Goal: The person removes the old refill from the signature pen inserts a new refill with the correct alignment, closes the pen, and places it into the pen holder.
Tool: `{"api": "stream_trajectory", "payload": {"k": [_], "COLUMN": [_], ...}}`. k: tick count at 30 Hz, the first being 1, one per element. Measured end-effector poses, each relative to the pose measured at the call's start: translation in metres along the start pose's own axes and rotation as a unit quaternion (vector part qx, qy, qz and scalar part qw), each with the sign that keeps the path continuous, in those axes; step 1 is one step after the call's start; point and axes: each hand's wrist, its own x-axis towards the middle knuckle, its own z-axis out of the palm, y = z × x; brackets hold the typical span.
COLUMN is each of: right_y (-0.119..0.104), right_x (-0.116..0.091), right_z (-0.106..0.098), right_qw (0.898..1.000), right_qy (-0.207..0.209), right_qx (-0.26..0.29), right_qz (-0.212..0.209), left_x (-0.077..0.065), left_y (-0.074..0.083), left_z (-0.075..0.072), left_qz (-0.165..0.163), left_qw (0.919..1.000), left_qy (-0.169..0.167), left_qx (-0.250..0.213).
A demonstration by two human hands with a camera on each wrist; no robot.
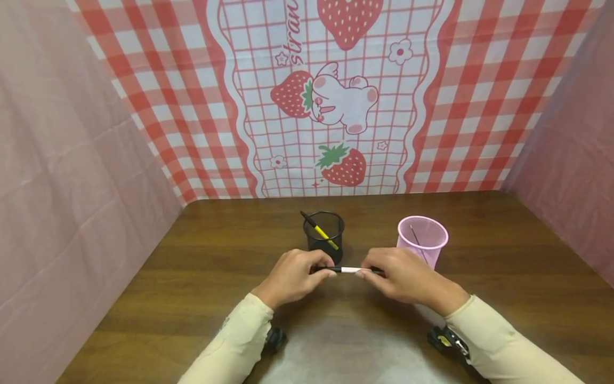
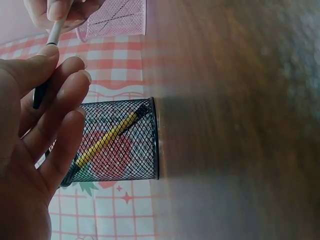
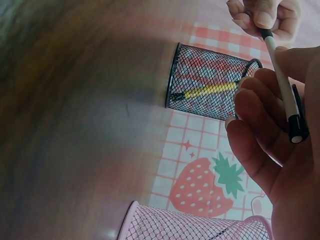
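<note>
Between my two hands is a white pen (image 1: 350,270) with black ends, lying almost level. My left hand (image 1: 293,274) pinches its black tip end between thumb and fingers; the dark point pokes out past them in the left wrist view. My right hand (image 1: 408,274) pinches the white barrel near the other end, where a black clip and cap end (image 3: 297,131) show in the right wrist view. Just behind the hands stands a black mesh pen cup (image 1: 326,252), with a yellow and black pen (image 2: 106,141) leaning inside it.
A pink mesh pen cup (image 1: 426,247) stands behind my right hand, with a thin dark stick (image 1: 418,241) in it. The wooden table (image 1: 201,266) runs back to a red checked strawberry cloth (image 1: 345,106). Pink curtains (image 1: 72,186) hang at both sides.
</note>
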Motion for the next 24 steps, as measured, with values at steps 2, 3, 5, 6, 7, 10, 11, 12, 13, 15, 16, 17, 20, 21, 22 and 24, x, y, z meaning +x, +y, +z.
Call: {"api": "stream_trajectory", "payload": {"k": [2,3,5,6,7,10,11,12,13,15,16,17,20,21,22,24], "right_y": [-0.0003,-0.0003,-0.0006,-0.0009,-0.0011,-0.0016,-0.0017,-0.0017,-0.0018,-0.0019,-0.0021,-0.0024,-0.0029,-0.0030,-0.0030,-0.0030], "right_x": [0.0002,0.0001,-0.0002,-0.0004,-0.0006,-0.0012,-0.0012,-0.0011,-0.0010,-0.0007,-0.0006,-0.0005,-0.0004,-0.0004,-0.0004,0.0002], "right_z": [-0.0004,-0.0003,-0.0006,-0.0006,-0.0006,-0.0001,0.0002,0.0006,0.0008,0.0013,0.0017,0.0018,0.0022,0.0022,0.0022,0.0024], "right_qw": [1.000,1.000,1.000,1.000,1.000,1.000,1.000,1.000,1.000,1.000,1.000,1.000,1.000,1.000,1.000,1.000], "right_qy": [0.001,0.000,0.000,0.001,0.002,0.007,0.009,0.012,0.013,0.015,0.015,0.016,0.018,0.018,0.017,0.013], "right_qx": [-0.002,-0.005,-0.008,-0.009,-0.009,-0.012,-0.013,-0.015,-0.017,-0.019,-0.020,-0.020,-0.019,-0.019,-0.019,-0.020], "right_qz": [0.001,0.002,0.003,0.004,0.005,0.005,0.005,0.005,0.004,0.004,0.004,0.004,0.005,0.006,0.006,0.007], "left_x": [0.0001,0.0000,-0.0001,-0.0001,-0.0002,-0.0004,-0.0004,-0.0004,-0.0003,-0.0002,-0.0003,-0.0005,-0.0007,-0.0007,-0.0008,-0.0009], "left_y": [0.0001,0.0003,0.0006,0.0008,0.0010,0.0014,0.0015,0.0015,0.0014,0.0015,0.0016,0.0015,0.0017,0.0018,0.0018,0.0018], "left_z": [0.0000,-0.0001,-0.0003,-0.0004,-0.0004,-0.0005,-0.0004,-0.0005,-0.0004,-0.0004,-0.0006,-0.0006,-0.0010,-0.0012,-0.0013,-0.0016], "left_qz": [-0.002,-0.004,-0.007,-0.008,-0.010,-0.012,-0.012,-0.012,-0.013,-0.014,-0.015,-0.016,-0.019,-0.020,-0.021,-0.022], "left_qw": [1.0000,1.0000,0.9999,0.9999,0.9999,0.9998,0.9998,0.9998,0.9997,0.9997,0.9996,0.9996,0.9993,0.9992,0.9991,0.9990], "left_qy": [-0.003,-0.005,-0.009,-0.011,-0.014,-0.018,-0.018,-0.018,-0.019,-0.020,-0.022,-0.024,-0.030,-0.032,-0.034,-0.035], "left_qx": [0.001,0.001,0.002,0.002,0.003,0.004,0.003,0.002,0.002,0.000,-0.002,-0.003,-0.010,-0.013,-0.015,-0.018]}}
